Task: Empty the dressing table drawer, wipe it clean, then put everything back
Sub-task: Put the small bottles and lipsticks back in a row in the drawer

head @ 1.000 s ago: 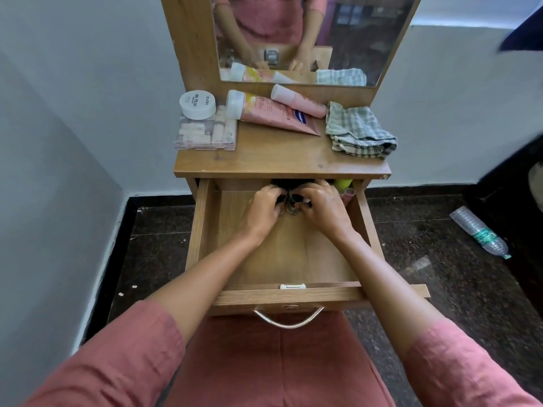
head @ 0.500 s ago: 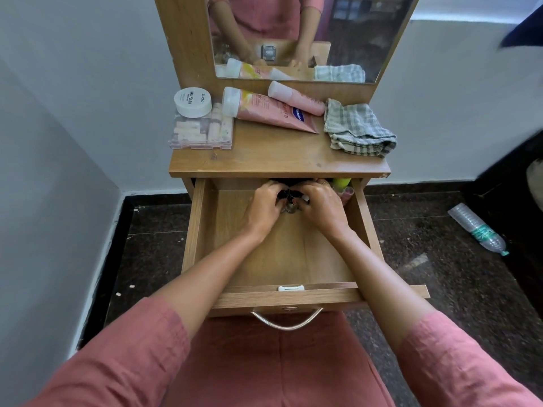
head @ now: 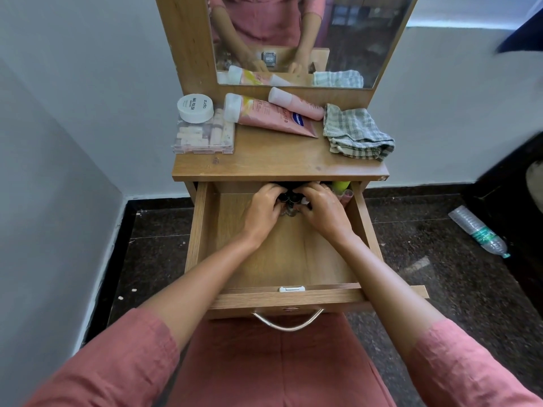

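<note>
Wood-grain board forms the drawer (head: 282, 259), which is seen pulled out from under the dressing table top (head: 279, 164), toward the person. A cluster of small dark-capped bottles (head: 289, 198) is gathered at the drawer's twelve o'clock end, close under the top's front edge. The cluster is gripped from nine o'clock by the left hand (head: 261, 214) and from three o'clock by the right hand (head: 323, 214), the fingers of both being curled round the bottles. How many bottles are held cannot be told. At about one o'clock in the drawer, in the back corner just beside the right hand, a yellow-green item (head: 340, 185) and a pink item (head: 347, 194) are partly hidden. A curved metal handle (head: 288, 323) is fixed to the drawer front at six o'clock.

On the top, a checked cloth (head: 357, 132) is laid crumpled at three o'clock. Two pink tubes (head: 270, 117) are laid side by side at twelve o'clock. At nine o'clock a white round jar (head: 195, 108) is stacked on a clear plastic box (head: 202, 139). A mirror (head: 352, 39) is mounted behind them. On the dark floor, well apart at three o'clock, a plastic bottle (head: 477, 230) is lying on its side.
</note>
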`<state>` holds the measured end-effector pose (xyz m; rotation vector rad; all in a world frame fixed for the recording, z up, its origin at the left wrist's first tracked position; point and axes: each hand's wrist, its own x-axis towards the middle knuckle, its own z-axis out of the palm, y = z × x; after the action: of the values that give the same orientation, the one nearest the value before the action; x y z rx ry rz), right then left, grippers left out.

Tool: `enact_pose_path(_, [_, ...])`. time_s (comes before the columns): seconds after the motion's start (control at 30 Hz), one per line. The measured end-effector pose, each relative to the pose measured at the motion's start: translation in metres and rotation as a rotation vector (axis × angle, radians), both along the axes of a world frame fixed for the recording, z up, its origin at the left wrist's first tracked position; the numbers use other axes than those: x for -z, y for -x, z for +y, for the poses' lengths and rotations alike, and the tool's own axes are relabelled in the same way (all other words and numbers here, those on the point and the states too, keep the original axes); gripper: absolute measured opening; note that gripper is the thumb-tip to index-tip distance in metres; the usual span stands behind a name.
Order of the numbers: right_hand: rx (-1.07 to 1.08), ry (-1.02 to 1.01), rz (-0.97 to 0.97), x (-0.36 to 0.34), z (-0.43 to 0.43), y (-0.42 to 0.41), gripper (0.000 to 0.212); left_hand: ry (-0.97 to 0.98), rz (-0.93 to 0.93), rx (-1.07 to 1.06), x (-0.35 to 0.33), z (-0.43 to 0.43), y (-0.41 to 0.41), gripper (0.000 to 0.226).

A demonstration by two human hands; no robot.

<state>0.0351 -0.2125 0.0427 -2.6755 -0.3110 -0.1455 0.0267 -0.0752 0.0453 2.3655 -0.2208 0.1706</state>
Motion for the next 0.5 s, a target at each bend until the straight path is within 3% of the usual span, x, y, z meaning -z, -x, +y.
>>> enact_pose_path(0.23, [-0.025, -0.088, -0.031, -0.014, -0.007, 0.013, 0.022, -0.012, -0.114, 0.075, -0.018, 0.011, 0.016, 0.027])
enact_pose_path(0.5, [-0.002, -0.405, -0.108, -0.067, -0.005, -0.003, 0.01, 0.051, -0.237, 0.074, -0.073, 0.018, -0.003, 0.026])
